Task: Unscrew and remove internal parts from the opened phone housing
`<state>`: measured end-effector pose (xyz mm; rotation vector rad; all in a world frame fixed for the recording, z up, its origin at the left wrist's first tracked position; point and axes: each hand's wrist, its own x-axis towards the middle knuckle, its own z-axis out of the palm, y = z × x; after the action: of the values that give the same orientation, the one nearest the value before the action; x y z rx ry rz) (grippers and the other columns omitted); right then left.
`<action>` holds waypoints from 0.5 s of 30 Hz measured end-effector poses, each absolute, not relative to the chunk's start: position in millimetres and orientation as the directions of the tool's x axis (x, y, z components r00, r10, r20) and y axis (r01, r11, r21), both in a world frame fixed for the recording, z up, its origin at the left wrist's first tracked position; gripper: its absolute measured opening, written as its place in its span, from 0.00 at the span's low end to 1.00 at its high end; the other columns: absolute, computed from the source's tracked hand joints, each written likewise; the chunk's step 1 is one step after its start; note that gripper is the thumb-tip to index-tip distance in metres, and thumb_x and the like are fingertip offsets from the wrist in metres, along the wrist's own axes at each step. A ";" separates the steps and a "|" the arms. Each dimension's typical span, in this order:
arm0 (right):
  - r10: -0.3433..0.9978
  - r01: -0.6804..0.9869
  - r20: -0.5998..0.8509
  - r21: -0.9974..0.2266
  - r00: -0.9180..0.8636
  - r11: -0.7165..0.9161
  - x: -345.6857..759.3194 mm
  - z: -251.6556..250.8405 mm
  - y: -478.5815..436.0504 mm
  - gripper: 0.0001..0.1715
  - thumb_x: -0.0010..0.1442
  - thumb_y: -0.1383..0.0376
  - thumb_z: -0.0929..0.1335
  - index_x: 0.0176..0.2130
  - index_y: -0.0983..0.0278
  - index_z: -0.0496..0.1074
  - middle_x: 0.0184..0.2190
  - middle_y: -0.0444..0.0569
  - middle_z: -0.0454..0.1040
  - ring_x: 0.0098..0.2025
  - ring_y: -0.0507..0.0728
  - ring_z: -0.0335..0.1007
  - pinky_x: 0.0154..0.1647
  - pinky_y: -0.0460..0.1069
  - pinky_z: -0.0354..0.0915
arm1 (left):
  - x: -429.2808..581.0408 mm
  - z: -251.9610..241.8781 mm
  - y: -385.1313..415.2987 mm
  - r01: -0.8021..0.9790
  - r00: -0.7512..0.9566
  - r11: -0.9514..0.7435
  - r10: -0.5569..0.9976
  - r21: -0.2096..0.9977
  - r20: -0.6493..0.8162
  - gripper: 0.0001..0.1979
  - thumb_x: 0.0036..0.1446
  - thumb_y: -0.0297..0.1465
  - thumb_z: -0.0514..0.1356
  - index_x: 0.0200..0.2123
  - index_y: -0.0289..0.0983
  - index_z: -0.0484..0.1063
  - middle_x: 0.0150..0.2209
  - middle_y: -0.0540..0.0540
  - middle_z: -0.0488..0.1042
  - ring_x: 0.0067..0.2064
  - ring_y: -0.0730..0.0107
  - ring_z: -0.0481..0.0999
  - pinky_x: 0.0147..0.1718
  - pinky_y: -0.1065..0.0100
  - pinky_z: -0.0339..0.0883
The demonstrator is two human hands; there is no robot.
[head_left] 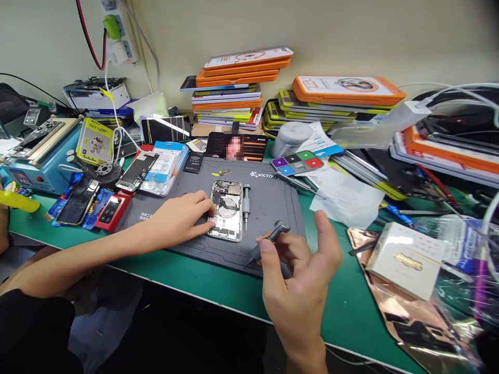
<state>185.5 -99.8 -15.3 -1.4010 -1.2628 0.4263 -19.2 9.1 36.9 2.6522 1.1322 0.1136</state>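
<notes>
An opened phone (227,213) lies on a dark grey work mat (273,208), its inner parts and a round coil showing. My left hand (187,215) rests at the phone's left edge, fingers curled against the frame. In my right hand (298,270), a small grey precision screwdriver (268,243) is pinched between thumb and fingers. Its tip points down and left, over the mat's front part, apart from the phone. A second screwdriver (246,203) lies on the mat just right of the phone. Beyond the phone are a small flex part (222,173) and a black battery (194,161).
A propped phone (253,147) with a lit screen stands behind the mat. Stacked orange boxes (241,78) line the wall. Tweezers (292,182) and a white tissue (346,195) lie at right, near a white box (407,259). A blue machine (42,161) stands at left.
</notes>
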 end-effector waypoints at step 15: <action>0.853 0.436 0.356 -0.883 0.383 0.173 184.0 -16.2 -98.6 0.44 0.68 0.64 0.68 0.74 0.56 0.46 0.39 0.48 0.75 0.36 0.56 0.75 0.39 0.55 0.76 | -30.5 30.4 4.1 0.547 0.829 -0.836 0.549 0.046 0.105 0.12 0.74 0.37 0.54 0.54 0.36 0.67 0.51 0.41 0.73 0.47 0.59 0.77 0.42 0.62 0.71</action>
<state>184.0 -98.6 -16.2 -1.4510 -1.2341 0.4397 -30.5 4.1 30.4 2.9910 0.8959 0.1778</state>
